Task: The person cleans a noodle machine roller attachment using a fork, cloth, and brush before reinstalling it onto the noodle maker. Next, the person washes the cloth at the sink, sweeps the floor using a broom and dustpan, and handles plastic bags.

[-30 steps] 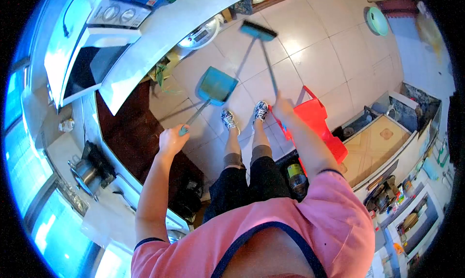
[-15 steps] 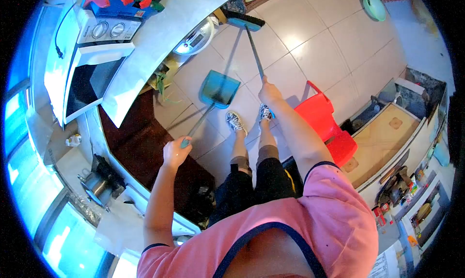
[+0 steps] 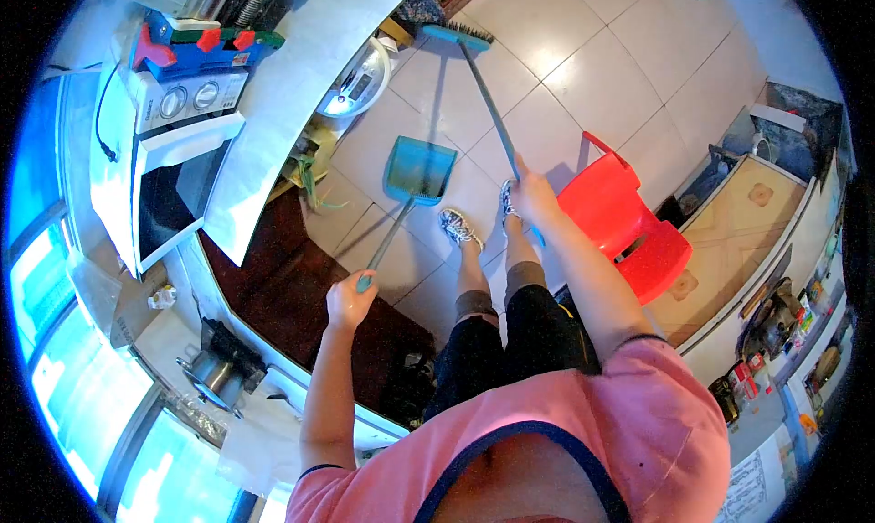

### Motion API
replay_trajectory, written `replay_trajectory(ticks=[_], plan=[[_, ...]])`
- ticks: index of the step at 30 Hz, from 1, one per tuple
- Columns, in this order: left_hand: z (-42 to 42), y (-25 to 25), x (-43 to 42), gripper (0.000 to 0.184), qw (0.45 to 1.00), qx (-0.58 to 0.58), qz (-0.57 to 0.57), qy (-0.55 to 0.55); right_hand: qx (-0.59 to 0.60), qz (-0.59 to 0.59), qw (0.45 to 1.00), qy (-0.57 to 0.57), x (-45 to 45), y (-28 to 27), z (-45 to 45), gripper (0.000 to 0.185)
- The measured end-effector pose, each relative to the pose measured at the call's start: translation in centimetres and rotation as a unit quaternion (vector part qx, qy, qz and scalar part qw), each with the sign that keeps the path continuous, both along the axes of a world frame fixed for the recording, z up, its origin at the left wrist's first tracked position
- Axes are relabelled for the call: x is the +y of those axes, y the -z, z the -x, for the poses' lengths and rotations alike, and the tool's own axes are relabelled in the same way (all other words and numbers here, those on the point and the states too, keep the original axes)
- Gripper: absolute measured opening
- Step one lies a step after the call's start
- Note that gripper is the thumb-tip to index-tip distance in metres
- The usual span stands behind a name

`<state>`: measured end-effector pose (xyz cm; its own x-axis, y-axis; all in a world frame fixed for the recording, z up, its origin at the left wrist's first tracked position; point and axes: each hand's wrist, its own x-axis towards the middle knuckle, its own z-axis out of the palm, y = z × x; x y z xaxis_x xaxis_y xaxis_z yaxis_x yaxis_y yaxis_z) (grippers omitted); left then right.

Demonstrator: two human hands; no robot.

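My left hand [image 3: 351,301] is closed round the end of the handle of a blue-green dustpan [image 3: 419,170], whose pan rests on the tiled floor in front of my feet. In my right hand [image 3: 531,197] is the grey stick of a broom [image 3: 490,103]. The broom's blue head [image 3: 458,36] is farther forward, near the dark bag by the counter, with its dark bristles showing. Between the broom head and the dustpan lies a stretch of floor tiles crossed by a shadow.
A red plastic chair [image 3: 624,222] stands close to my right arm. The counter with a white oven [image 3: 182,176] runs along the left. Beneath its edge is a round white appliance [image 3: 358,78]. A tan board [image 3: 734,236] lies at right.
The broom head has swung to the left and away from me since the first frame. The dustpan stays on the floor while the view shifts. Both hands keep their hold.
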<state>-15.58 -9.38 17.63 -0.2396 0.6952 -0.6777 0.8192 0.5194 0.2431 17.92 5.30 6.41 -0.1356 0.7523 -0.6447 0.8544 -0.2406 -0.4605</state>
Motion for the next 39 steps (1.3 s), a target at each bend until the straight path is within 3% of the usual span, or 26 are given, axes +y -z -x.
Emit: replay_trajectory(ticks=[6,11,15,20,22,27,30,34,38,39], plan=[[-1.1,-0.2,1.0,0.025,1.0,0.001,-0.012,-0.001,0.033,-0.013,0.999,0.015,9.3,3.8,7.3,0.047],[-1.2,-1.1,2.4,0.025,1.0,0.007,0.014,-0.002,-0.081,0.026,0.992,-0.097,11.1,2.7,6.4,0.043],[-0.8,-1.0,2.9,0.025,1.0,0.014,0.027,0.004,-0.136,0.059,0.983,-0.109,7.4,2.4,1.2,0.043],[-0.3,-1.2,2.6,0.027,0.999,0.027,0.041,0.007,-0.108,-0.018,0.969,-0.222,0.1,0.3,-6.0,0.047],[-0.6,-1.3,2.0,0.027,0.998,0.02,0.066,0.004,-0.125,0.086,0.971,-0.183,1.0,-6.4,-5.0,0.057],[-0.9,-1.1,1.2,0.027,0.998,0.021,0.053,0.027,-0.094,-0.028,0.969,-0.227,3.9,0.3,-0.3,0.062],[-0.5,-1.0,0.6,0.027,0.999,0.001,0.039,0.02,-0.098,0.009,0.967,-0.234,4.3,2.9,1.0,0.064],[-0.6,-0.9,1.1,0.028,0.998,0.017,0.06,0.01,-0.117,0.022,0.958,-0.259,-0.7,1.3,-5.2,0.065],[0.5,-0.2,0.5,0.029,0.996,0.022,0.082,0.041,-0.161,0.065,0.938,-0.301,-2.5,-4.6,-9.7,0.061],[0.7,-0.2,0.1,0.029,0.995,0.029,0.07,0.061,-0.153,0.043,0.952,-0.263,-3.1,-4.8,-10.5,0.059]])
